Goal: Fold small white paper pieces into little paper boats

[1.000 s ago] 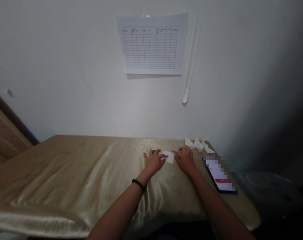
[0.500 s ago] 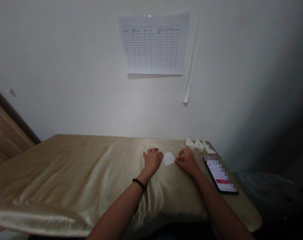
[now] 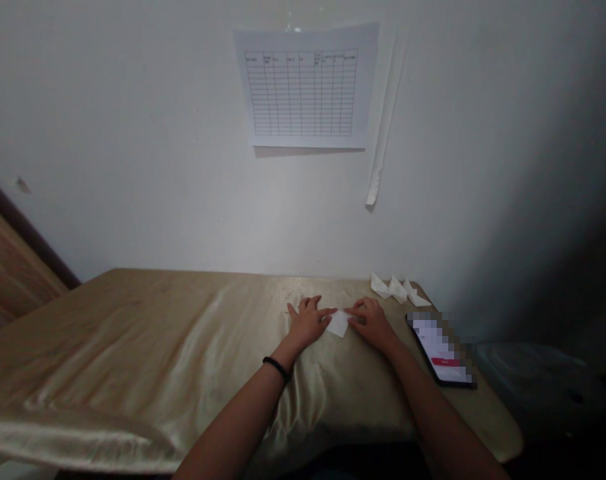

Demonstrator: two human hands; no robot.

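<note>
A small white square of paper (image 3: 338, 325) lies on the cloth, one corner pointing toward me. My left hand (image 3: 307, 320) grips its left side between thumb and index finger, while the other fingers spread out over the cloth. From the right, my right hand (image 3: 370, 323) pinches the paper's other side, its remaining fingers curled. Both index fingertips lie along the upper edge and cover part of it. Beyond my right hand stand several folded white paper boats (image 3: 399, 289), close together near the table's back edge.
A phone (image 3: 443, 352) with a lit, partly blurred screen lies right of my right forearm. Shiny gold cloth (image 3: 147, 353) with wrinkles covers the table. On the wall behind hang a printed table sheet (image 3: 305, 93) and a narrow white strip (image 3: 384, 127).
Both index fingers have reached inward along the paper's top edge, nearly meeting. The paper's far corner no longer shows, and its near corner sits slightly closer to me.
</note>
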